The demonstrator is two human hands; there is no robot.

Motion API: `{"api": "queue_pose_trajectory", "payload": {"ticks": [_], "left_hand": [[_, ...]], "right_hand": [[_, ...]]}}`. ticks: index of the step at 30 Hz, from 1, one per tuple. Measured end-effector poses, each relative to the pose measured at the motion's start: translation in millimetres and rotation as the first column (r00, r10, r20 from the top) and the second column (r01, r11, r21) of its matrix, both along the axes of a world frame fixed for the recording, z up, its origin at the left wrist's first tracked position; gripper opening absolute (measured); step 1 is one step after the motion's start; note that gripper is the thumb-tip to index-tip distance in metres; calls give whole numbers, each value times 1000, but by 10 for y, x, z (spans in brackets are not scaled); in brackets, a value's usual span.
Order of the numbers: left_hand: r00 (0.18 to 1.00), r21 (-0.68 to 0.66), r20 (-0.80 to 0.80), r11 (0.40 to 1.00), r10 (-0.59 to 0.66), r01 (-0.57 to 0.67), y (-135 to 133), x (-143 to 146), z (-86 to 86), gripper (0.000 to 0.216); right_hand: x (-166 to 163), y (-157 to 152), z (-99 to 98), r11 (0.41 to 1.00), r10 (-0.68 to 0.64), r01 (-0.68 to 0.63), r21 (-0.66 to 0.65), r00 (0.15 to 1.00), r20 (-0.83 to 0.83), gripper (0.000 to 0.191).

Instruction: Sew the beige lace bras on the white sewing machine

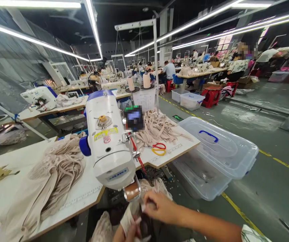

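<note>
My right hand (159,205) reaches in from the lower right, fingers curled and pinching a pale beige fabric strip (132,218) just below the head of the white sewing machine (109,141). My left hand (129,233) shows only partly at the bottom edge, fingers closed on the same strip. Both hands sit under the machine's needle end. More beige fabric (157,186) hangs below the table edge by my hands.
A heap of beige straps (56,171) lies on the white table (3,191) at left, another pile (159,127) behind the machine beside red and yellow scissors (159,149). Clear plastic bins (215,151) stand on the floor at right. Other workers sit at distant tables.
</note>
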State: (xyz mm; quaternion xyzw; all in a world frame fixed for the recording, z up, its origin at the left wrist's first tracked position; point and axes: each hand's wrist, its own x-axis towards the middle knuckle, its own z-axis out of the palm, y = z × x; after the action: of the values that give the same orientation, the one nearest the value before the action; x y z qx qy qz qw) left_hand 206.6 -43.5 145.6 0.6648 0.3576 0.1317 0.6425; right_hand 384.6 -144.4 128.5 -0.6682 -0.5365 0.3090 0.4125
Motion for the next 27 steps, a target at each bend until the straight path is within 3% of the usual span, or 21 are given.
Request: {"api": "queue_pose_trajectory", "payload": {"ticks": [2,4,7,10,13,20,27], "left_hand": [[993,-107,-16,987,119,-120,-33,-40,-43,19],[968,-214,-38,945,246,-249,-75,-70,-87,37],[895,-463,32,800,446,-382,-100,-30,-136,55],[831,-538,72,723,551,-433,-134,50,-167,49],[815,-497,114,743,568,-448,-202,77,-207,41],[902,-221,82,890,424,-398,-279,55,-244,28],[961,94,92,958,262,-270,-281,1,-251,22]], "right_hand": [[28,-35,-29,993,-116,116,6,993,14,15],[11,-52,-76,984,-167,162,73,984,63,19],[-102,-45,-128,979,-110,91,184,989,97,18],[-266,-32,-121,974,-73,33,225,983,169,19],[-384,12,-129,969,-102,45,244,968,228,21],[-366,90,-234,976,-140,102,193,971,196,21],[-182,58,-184,996,14,-23,91,995,98,11]]}}
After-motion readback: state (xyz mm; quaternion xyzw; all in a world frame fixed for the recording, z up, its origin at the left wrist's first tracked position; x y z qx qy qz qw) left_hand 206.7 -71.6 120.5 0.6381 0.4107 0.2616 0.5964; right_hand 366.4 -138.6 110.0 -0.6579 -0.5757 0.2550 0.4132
